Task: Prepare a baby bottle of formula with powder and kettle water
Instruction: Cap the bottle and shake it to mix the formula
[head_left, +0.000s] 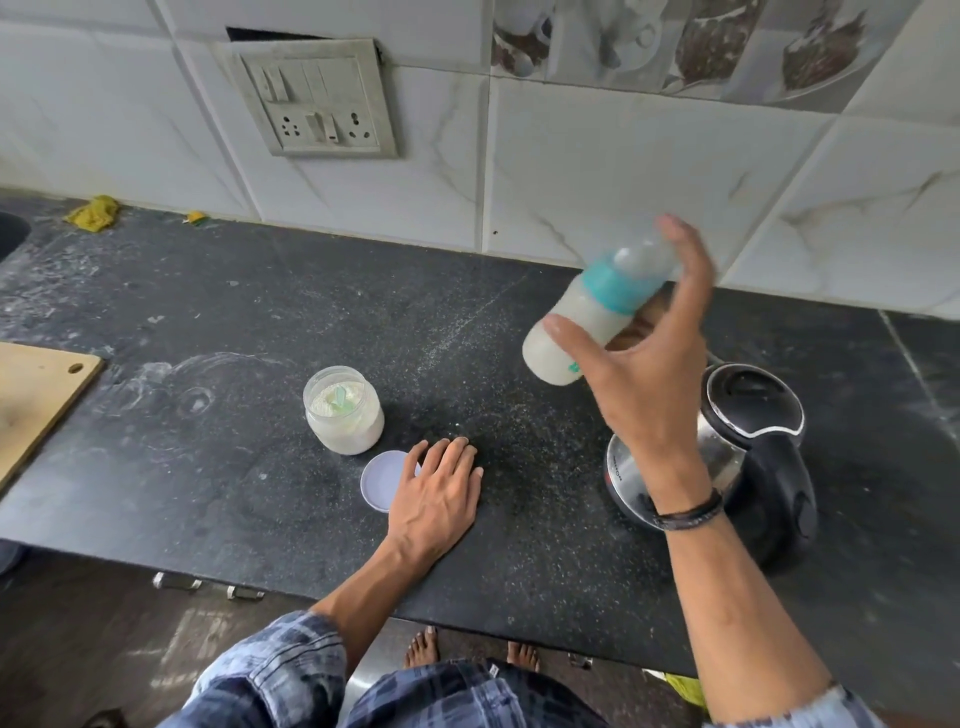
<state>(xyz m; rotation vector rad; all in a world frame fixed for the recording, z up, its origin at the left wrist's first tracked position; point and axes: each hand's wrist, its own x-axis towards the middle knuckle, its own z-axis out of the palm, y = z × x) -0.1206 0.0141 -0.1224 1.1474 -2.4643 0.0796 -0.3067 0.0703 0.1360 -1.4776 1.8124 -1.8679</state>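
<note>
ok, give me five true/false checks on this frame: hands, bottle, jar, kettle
1. The right hand holds the bottle tilted in the air above the counter. True.
2. The jar has its lid screwed on. False: the jar is open and the lid lies on the counter beside it.
3. The left hand lies flat on the counter. True.
4. The kettle stands with its top flipped open. False: its top is closed.
5. The bottle is empty. False: it holds a milky white liquid.
</note>
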